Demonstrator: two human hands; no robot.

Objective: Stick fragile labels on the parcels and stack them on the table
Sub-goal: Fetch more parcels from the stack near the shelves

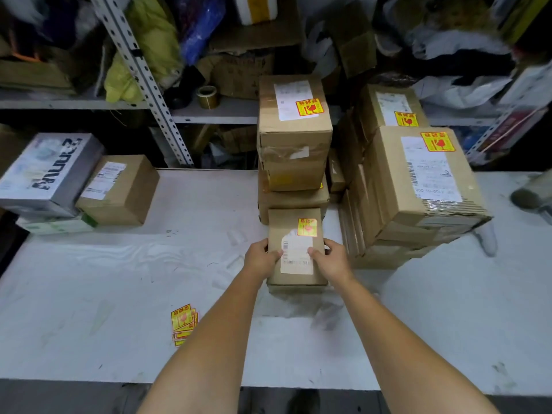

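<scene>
A small cardboard parcel [294, 225] with a white shipping label and a yellow fragile sticker [307, 227] sits on the white table [119, 279], just in front of a parcel stack. My left hand [261, 258] grips its left side, thumb on top. My right hand [330, 258] grips its right side the same way. Behind it stands a tall stack of labelled parcels [294, 135]. A second, leaning stack of labelled parcels [418, 180] is to the right. A pile of spare fragile labels [182, 322] lies on the table near my left forearm.
At the table's left end sit a brown parcel [119, 189] without a fragile sticker and a grey printed box [44, 171]. Metal shelving [143, 73] with bags, boxes and a tape roll [208, 96] runs behind the table. A person's foot [528, 195] shows at right.
</scene>
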